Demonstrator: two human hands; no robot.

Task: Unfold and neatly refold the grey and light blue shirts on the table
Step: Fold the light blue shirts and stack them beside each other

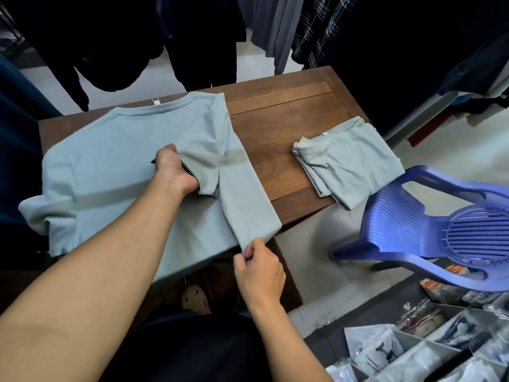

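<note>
Shirt [110, 166] lies collar away; its folded right side runs far-to-near — left hand [173, 169] grips the sleeve [209, 172] mid-length, right hand [259, 266] pinches the near hem corner [249, 242].

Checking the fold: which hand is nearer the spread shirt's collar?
Left. The left hand grips the folded sleeve just below the collar; the right hand pinches the hem at the table's near edge.

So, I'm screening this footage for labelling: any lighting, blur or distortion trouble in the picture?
Head view: the wide lens bows the table edges and stretches the frame corners; the hanging clothes sink into near-black; pale bands cross the spread shirt; glare sits on the blue chair; left hand and right hand are fairly sharp.
</note>
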